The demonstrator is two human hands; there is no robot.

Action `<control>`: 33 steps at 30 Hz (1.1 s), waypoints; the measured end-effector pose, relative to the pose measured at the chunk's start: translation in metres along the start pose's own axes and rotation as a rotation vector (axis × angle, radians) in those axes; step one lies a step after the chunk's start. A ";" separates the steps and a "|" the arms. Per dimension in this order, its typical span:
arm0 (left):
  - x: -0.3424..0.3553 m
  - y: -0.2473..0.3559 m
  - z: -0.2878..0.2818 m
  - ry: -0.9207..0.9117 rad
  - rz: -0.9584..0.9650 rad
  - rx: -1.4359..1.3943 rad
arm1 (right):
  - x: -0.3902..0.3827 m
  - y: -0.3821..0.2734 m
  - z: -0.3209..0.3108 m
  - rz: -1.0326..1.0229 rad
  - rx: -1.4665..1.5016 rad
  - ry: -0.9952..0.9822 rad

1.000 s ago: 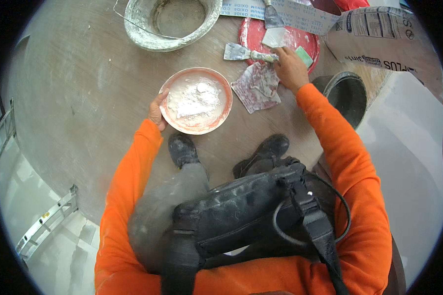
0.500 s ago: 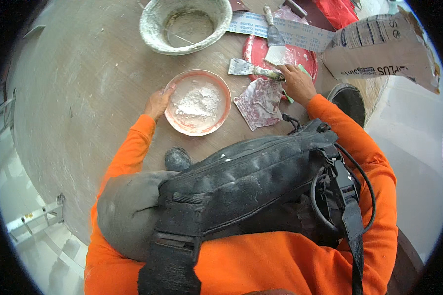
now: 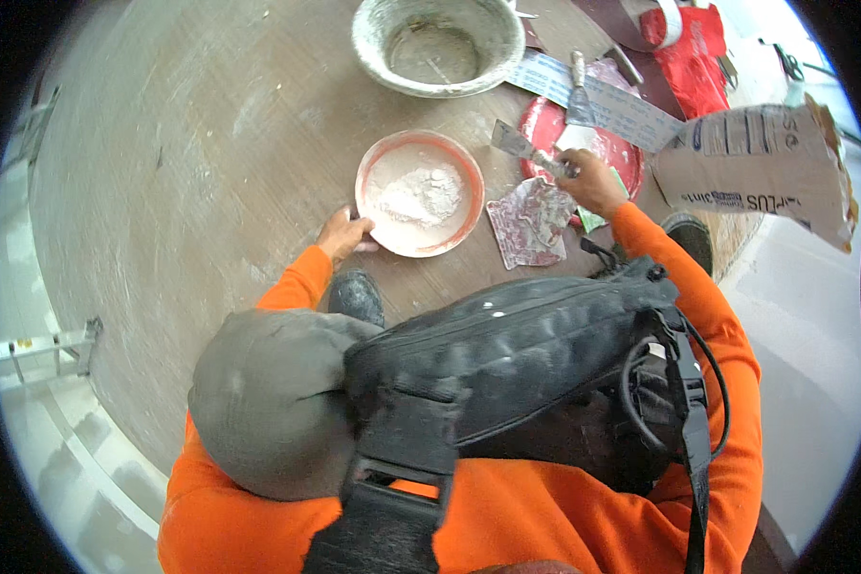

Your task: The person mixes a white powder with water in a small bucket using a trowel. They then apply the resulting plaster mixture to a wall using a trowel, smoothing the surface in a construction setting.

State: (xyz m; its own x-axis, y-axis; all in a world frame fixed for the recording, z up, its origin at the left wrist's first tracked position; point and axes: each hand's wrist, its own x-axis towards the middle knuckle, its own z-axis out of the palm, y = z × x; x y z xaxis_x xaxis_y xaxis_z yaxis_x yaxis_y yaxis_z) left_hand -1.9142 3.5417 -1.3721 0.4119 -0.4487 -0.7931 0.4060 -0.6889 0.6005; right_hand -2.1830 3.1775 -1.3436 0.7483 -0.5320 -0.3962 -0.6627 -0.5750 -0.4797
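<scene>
My left hand grips the near-left rim of a shallow red-lined bowl containing white powder in pale liquid. My right hand is closed round the handle of a putty knife, its blade angled up and leftward beside the bowl. Behind that hand is a red lid smeared white, with a second putty knife over it. A stained, crumpled square sheet lies right of the bowl, and a small green piece shows partly beside my right wrist.
A crusted bucket stands at the back. A printed paper sack lies at right, near a dark bucket mostly hidden by my sleeve. A red bag is at back right, a metal ladder at left.
My knee and black waist bag have come up into view. The putty knife in my right hand has tilted, blade upward. The bowl and surroundings appear shifted rightward in the picture.
</scene>
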 end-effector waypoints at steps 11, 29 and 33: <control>0.009 0.053 -0.007 -0.106 0.111 -0.148 | -0.040 -0.131 -0.067 -0.247 0.154 0.080; 0.002 0.031 0.013 -0.213 0.056 -0.420 | -0.040 -0.156 0.001 -0.371 -0.070 -0.042; 0.002 0.032 0.015 -0.240 0.069 -0.453 | -0.016 -0.160 -0.027 -0.253 -0.090 0.002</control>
State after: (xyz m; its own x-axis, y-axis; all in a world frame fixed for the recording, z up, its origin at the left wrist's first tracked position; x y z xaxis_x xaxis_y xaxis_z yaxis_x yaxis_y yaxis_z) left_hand -1.9126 3.5102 -1.3557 0.2728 -0.6388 -0.7194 0.7193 -0.3612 0.5935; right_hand -2.0892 3.2612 -1.2391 0.8904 -0.3653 -0.2714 -0.4546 -0.7427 -0.4917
